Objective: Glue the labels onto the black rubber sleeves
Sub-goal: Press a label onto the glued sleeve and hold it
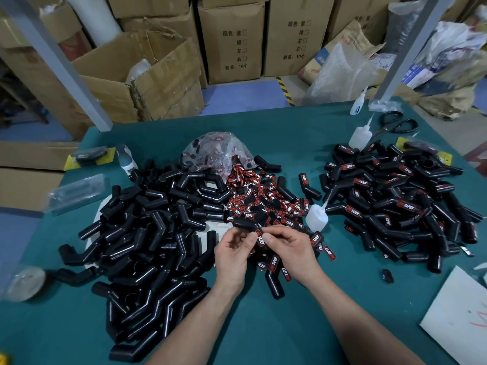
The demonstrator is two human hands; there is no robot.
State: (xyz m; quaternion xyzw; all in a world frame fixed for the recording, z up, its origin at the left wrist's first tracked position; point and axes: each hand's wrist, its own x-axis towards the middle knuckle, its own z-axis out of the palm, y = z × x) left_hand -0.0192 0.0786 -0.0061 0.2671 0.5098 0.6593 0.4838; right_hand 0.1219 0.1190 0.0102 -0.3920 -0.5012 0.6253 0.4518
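A black rubber sleeve (243,224) with a red and black "TAPER" label (260,240) on it is held between both hands at the table's middle. My left hand (232,255) grips the sleeve from the left. My right hand (291,248) pinches the label and sleeve from the right. A large pile of plain black sleeves (147,233) lies to the left. A heap of loose labels (263,201) spills from a clear plastic bag (213,150) just beyond my hands. Sleeves carrying labels (395,204) are heaped at the right. A small white glue bottle (317,216) stands right of the labels.
Two more glue bottles (359,135) and black scissors (395,125) sit at the far right of the green table (263,325). A white sheet (458,317) lies at the near right, a tape roll (25,281) at the left edge. Cardboard boxes (232,40) stand behind.
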